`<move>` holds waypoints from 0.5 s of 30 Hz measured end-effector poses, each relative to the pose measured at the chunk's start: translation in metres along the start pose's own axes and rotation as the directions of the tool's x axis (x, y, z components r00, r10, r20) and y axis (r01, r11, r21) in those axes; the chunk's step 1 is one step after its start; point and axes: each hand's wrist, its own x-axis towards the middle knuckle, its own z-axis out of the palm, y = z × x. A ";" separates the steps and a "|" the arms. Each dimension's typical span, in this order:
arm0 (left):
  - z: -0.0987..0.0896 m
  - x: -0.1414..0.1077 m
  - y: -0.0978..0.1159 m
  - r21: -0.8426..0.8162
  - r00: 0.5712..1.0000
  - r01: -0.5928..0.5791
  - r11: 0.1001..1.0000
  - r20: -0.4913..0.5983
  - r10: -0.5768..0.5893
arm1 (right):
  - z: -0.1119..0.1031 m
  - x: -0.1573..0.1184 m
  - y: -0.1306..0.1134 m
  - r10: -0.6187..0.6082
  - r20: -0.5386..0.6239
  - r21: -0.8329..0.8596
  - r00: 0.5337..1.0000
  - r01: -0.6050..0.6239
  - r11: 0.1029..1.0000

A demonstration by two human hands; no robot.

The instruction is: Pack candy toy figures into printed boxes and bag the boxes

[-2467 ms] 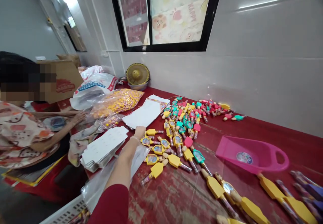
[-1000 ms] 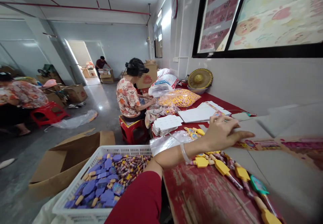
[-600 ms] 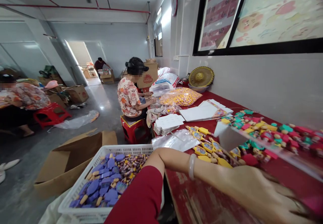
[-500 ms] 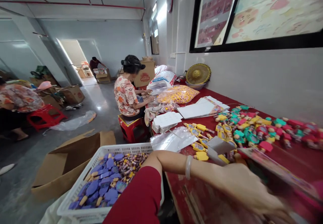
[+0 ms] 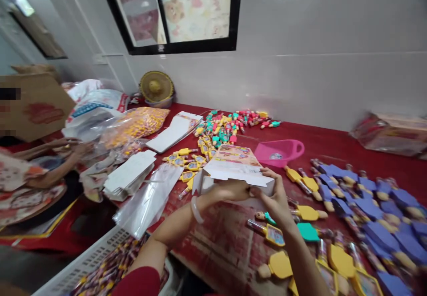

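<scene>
A printed cardboard box [image 5: 235, 156] with white inner flaps stands tilted in front of me, its open side facing me. My right hand [image 5: 276, 194] grips its right end, thumb on the near edge. My left hand [image 5: 233, 190], with a pale bangle on the wrist, reaches into the opening; its fingers are hidden inside the box. Yellow candy toys [image 5: 275, 235] with clear tubes lie near my right forearm, beside a green one [image 5: 307, 231]. Purple ones [image 5: 375, 202] spread out to the right.
Behind the box are a pink scoop [image 5: 282, 151] and a pile of mixed toys [image 5: 225, 124]. White flat boxes [image 5: 128, 173] and clear bags [image 5: 151, 200] lie left. A white crate [image 5: 96, 253] of small tubes stands below. A co-worker's arms [image 5: 55, 169] are at far left.
My view has swung right and down to the table. The left hand, earlier stretched out to the right, is now at the box, and my right hand has come into view holding it.
</scene>
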 end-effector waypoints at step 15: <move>-0.024 -0.055 0.044 -0.142 0.920 0.083 0.986 -0.370 -0.130 | -0.002 0.022 -0.011 0.151 0.027 0.186 0.988 -0.153 0.971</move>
